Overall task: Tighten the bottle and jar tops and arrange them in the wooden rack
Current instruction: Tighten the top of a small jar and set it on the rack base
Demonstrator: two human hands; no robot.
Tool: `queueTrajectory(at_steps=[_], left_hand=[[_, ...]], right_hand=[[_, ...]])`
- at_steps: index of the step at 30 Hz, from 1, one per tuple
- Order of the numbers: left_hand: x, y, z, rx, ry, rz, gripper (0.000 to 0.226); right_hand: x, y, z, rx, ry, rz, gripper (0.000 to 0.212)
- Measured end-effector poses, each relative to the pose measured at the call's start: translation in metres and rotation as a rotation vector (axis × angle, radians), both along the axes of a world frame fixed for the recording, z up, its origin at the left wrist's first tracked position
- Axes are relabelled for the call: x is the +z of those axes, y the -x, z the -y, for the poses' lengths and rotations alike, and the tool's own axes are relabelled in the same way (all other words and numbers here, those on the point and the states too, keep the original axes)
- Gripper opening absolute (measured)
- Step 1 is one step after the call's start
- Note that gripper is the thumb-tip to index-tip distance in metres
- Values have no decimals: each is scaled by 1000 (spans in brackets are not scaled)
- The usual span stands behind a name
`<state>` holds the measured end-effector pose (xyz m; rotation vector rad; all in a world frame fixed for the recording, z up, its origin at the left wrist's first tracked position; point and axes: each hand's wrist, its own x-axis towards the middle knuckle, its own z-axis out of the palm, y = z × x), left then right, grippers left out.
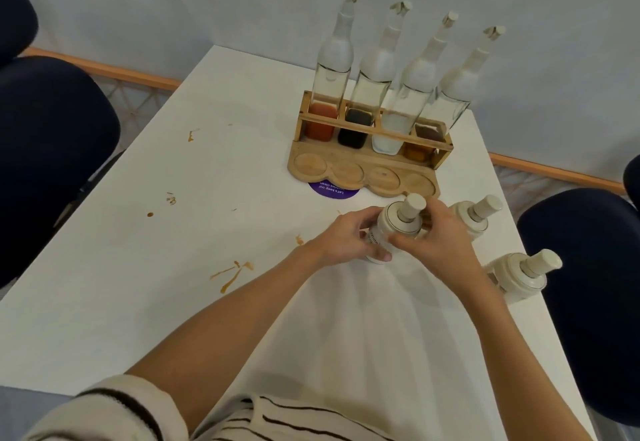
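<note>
A white jar (398, 224) with a cream knob lid stands on the white table (214, 170), just in front of the wooden rack (349, 163). My left hand (346, 238) grips the jar's body. My right hand (438, 232) wraps around its lid from the right. Two more white jars stand to the right: one (476, 215) beside my right hand, another (523, 276) near the table's right edge. Several tall glass bottles (330, 84) with pour spouts stand in the rack's back slots. The rack's round front recesses hold nothing.
A purple round sticker (332, 189) lies partly under the rack's front. Brown stains (232, 274) mark the table's left half. Dark chairs stand at the left (52, 149) and right (588, 284). A wall rises close behind the table.
</note>
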<state>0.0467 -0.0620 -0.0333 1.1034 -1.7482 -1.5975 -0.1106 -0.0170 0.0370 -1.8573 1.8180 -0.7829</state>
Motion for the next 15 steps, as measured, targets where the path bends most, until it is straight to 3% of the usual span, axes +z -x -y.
queueTrajectory(at_steps=[7, 11, 15], left_hand=[[0, 0, -1, 0, -5, -22, 73], [2, 1, 0, -11, -17, -13, 73], [3, 3, -2, 23, -10, -10, 78]], right_hand=[[-3, -2, 0, -65, -37, -36, 79], [-6, -13, 3, -83, 21, -86, 64], [11, 0, 11, -15, -115, -36, 60]])
